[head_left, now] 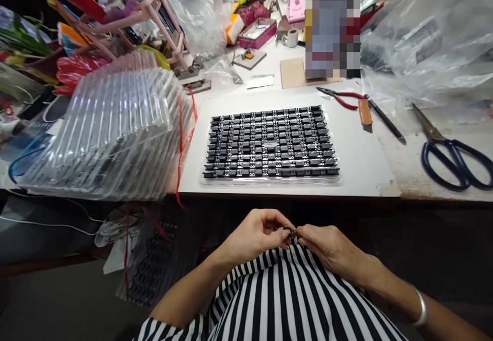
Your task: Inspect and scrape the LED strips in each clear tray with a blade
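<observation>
Close to my striped shirt, below the table's front edge, both hands meet at a small dark circuit board (290,233). My left hand (256,235) pinches it between thumb and fingers. The fingertips of my right hand (327,246) close on its right end; fingers hide much of the board. On the table ahead lies a clear plastic tray (271,181) filled with rows of small black circuit boards (239,143). One slot near the tray's middle shows bare plastic.
Stacked clear plastic trays (115,110) with red string (180,146) stand at left. Red-handled pliers (348,97), a black pen-like tool (385,120) and blue-handled scissors (454,161) lie at right. Behind are plastic bags (431,48), a tape roll (291,38) and a pink box (258,33).
</observation>
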`<move>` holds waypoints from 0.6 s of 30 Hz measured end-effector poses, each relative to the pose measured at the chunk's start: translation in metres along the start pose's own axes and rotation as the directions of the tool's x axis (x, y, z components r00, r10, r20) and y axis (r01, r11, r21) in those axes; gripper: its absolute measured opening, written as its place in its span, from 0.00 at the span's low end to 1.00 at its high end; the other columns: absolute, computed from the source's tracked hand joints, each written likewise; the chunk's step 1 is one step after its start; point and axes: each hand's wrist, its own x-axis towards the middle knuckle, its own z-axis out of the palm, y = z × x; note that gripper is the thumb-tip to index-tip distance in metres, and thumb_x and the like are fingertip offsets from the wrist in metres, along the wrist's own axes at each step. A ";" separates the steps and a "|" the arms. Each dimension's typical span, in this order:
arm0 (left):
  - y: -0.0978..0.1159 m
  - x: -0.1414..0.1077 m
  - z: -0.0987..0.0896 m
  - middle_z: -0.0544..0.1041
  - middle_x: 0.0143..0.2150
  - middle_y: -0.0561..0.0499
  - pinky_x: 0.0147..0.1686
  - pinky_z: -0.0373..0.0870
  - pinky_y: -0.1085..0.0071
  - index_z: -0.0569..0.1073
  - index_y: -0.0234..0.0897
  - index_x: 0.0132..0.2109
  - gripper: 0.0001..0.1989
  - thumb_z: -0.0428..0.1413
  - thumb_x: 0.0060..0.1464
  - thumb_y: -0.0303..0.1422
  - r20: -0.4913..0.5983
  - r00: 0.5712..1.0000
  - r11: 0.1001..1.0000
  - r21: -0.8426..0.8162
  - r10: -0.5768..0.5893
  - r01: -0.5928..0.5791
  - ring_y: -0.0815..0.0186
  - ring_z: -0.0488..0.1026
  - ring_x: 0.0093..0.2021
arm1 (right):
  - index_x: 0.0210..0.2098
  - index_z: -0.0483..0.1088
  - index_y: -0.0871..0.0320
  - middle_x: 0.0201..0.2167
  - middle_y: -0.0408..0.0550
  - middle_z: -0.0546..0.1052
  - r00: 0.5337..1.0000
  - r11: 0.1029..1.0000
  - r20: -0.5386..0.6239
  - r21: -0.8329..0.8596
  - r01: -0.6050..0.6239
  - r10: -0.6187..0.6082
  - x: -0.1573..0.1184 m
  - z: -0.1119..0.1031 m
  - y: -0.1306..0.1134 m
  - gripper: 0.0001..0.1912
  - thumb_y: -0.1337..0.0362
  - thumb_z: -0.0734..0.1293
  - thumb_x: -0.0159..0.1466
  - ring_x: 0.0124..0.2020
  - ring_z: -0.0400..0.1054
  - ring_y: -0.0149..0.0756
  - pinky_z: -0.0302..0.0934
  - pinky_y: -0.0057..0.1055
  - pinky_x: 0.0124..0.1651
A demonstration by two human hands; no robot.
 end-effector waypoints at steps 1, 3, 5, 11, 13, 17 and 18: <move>0.001 -0.001 -0.001 0.76 0.30 0.49 0.35 0.73 0.72 0.76 0.30 0.38 0.13 0.63 0.49 0.36 0.014 1.000 1.000 0.004 0.005 -0.005 0.69 0.74 0.31 | 0.32 0.62 0.58 0.24 0.40 0.66 0.996 0.997 0.073 0.058 -0.059 0.054 0.002 -0.003 -0.002 0.15 0.63 0.50 0.72 0.22 0.58 0.24 0.53 0.23 0.25; 0.002 -0.003 -0.003 0.75 0.31 0.49 0.35 0.72 0.74 0.75 0.30 0.38 0.12 0.62 0.50 0.36 0.055 0.998 1.000 -0.006 0.026 -0.025 0.71 0.73 0.31 | 0.33 0.63 0.57 0.26 0.42 0.68 0.972 0.975 0.186 0.135 -0.174 0.147 0.004 -0.013 -0.008 0.17 0.60 0.50 0.72 0.24 0.61 0.25 0.56 0.23 0.28; 0.005 -0.005 -0.007 0.75 0.31 0.49 0.35 0.71 0.75 0.75 0.30 0.38 0.11 0.62 0.51 0.35 0.086 0.994 0.998 -0.027 0.062 -0.060 0.72 0.72 0.31 | 0.36 0.67 0.57 0.30 0.44 0.71 0.948 0.948 0.241 0.190 -0.254 0.206 0.007 -0.026 -0.015 0.17 0.59 0.51 0.71 0.29 0.65 0.28 0.61 0.25 0.34; 0.036 -0.010 -0.017 0.75 0.32 0.48 0.34 0.72 0.74 0.76 0.31 0.40 0.10 0.60 0.53 0.35 0.184 0.966 0.983 -0.051 0.184 -0.177 0.68 0.73 0.34 | 0.44 0.68 0.54 0.38 0.48 0.73 0.891 0.863 0.389 0.338 -0.376 0.235 0.019 -0.068 -0.035 0.17 0.53 0.54 0.69 0.36 0.69 0.33 0.65 0.29 0.41; 0.058 -0.009 -0.021 0.75 0.32 0.48 0.34 0.72 0.74 0.76 0.31 0.39 0.10 0.60 0.54 0.34 0.217 0.949 0.973 -0.024 0.229 -0.229 0.68 0.73 0.33 | 0.46 0.65 0.54 0.31 0.45 0.70 0.828 0.796 0.510 0.388 -0.464 0.234 0.030 -0.081 -0.036 0.18 0.51 0.52 0.70 0.25 0.65 0.27 0.63 0.25 0.30; 0.109 0.007 -0.030 0.76 0.32 0.47 0.35 0.72 0.75 0.77 0.31 0.39 0.09 0.60 0.54 0.33 0.205 0.913 0.926 0.062 0.352 -0.371 0.70 0.74 0.32 | 0.53 0.60 0.54 0.21 0.36 0.61 0.868 0.820 0.455 0.407 -0.403 0.201 0.066 -0.114 -0.022 0.20 0.50 0.50 0.70 0.16 0.54 0.22 0.52 0.21 0.20; 0.121 0.015 -0.033 0.77 0.31 0.47 0.36 0.72 0.74 0.77 0.31 0.40 0.09 0.61 0.53 0.33 0.175 0.903 0.910 0.073 0.392 -0.409 0.69 0.74 0.32 | 0.51 0.62 0.56 0.20 0.36 0.60 0.910 0.864 0.369 0.377 -0.333 0.189 0.078 -0.123 -0.016 0.20 0.50 0.51 0.70 0.17 0.52 0.22 0.50 0.21 0.21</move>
